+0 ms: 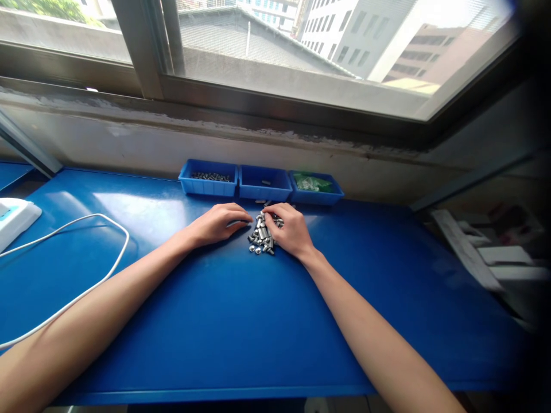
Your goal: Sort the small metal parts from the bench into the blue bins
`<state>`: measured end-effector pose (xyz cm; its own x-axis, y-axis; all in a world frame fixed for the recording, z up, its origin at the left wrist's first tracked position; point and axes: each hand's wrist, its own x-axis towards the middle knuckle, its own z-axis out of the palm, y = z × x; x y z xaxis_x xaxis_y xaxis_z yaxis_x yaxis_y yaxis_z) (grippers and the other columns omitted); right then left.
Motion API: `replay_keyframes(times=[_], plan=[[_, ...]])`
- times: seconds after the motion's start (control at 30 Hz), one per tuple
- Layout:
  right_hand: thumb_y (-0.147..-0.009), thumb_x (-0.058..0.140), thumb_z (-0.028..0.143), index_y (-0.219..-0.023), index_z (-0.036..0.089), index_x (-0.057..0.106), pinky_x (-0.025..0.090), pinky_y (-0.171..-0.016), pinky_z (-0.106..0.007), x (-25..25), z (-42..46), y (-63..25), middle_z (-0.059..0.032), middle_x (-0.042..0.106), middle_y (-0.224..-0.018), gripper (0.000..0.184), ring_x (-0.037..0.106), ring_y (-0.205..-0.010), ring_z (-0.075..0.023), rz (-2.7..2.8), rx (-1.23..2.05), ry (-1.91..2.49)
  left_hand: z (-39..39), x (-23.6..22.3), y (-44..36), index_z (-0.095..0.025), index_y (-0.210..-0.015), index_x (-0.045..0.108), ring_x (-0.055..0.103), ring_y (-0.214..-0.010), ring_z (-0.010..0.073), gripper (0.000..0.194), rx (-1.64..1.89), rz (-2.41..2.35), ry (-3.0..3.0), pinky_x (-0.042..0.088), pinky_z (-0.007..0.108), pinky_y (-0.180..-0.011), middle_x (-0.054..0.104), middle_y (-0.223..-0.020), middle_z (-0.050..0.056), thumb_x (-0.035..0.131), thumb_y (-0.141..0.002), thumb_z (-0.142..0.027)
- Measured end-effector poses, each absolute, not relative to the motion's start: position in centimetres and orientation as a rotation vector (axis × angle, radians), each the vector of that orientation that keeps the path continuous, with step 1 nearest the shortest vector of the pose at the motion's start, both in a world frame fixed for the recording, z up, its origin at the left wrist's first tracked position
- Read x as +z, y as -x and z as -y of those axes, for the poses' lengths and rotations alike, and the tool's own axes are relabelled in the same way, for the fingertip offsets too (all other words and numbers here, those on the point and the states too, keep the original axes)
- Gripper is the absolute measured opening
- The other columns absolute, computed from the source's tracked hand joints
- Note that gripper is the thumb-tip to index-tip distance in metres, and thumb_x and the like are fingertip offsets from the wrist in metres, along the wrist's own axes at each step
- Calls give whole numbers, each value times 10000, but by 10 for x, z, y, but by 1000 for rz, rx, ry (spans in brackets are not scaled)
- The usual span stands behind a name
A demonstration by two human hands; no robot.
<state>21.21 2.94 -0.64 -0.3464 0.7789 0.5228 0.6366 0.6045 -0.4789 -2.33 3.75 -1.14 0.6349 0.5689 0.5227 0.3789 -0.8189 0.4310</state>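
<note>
A small pile of shiny metal screws and cylinder-shaped pieces (263,234) lies on the blue table between my hands. My left hand (220,222) rests just left of the pile, thumb and fingers apart, holding nothing I can see. Over the pile's right side, my right hand (290,228) has thumb and forefinger pinched at its top edge. A small metal piece shows by those fingertips, but its kind is too small to tell. The right hand hides part of the pile.
Behind the pile stand three blue bins: the left bin (208,186) holds many small metal parts, the middle bin (264,192) one piece, the right bin (318,198) a green-and-clear bag (312,183). A white cable (123,252) crosses my left forearm from a white device (17,221).
</note>
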Motion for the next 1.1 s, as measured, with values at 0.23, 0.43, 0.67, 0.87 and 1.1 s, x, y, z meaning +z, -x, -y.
replay_keyframes(times=[0.23,0.43,0.67,0.87,1.1], plan=[[-918,578,199,-939,225,706,533,-870,-393,-6,-28,-212,-60,745,-964,133,678,-926,-242,2092,241,1107,-38,-15,25,-201,-1163,722,691,-958,179,283,1005,-866,-2570,553,282,-866,703,-1092,93,517,-968,-195],[-926,571,206,-966,229,705,532,-887,-392,-8,-30,-213,-59,742,-988,142,679,-963,-242,2098,253,1099,-42,0,27,-206,-1116,733,663,-958,159,261,1423,-1020,-2530,545,281,-878,676,-1048,80,521,-968,-167],[-922,571,202,-952,228,708,535,-887,-398,-7,-29,-212,-63,742,-989,142,681,-958,-244,2089,253,1097,-55,8,38,-194,-1149,714,632,-1176,217,267,1551,-1258,-2488,508,391,-1039,640,-1307,105,524,-962,-178],[-917,576,204,-955,229,707,532,-889,-395,-10,-31,-213,-58,740,-974,139,676,-938,-240,2105,223,1091,-38,-2,19,-196,-1202,692,656,-1103,213,298,1103,-831,-2711,546,351,-970,690,-1207,119,544,-944,-178],[-921,570,197,-940,225,703,530,-873,-385,-9,-30,-212,-61,735,-967,138,667,-933,-239,2104,223,1089,-30,-11,9,-192,-1194,694,655,-1138,243,276,914,-710,-2704,545,381,-983,687,-1254,123,532,-972,-217]])
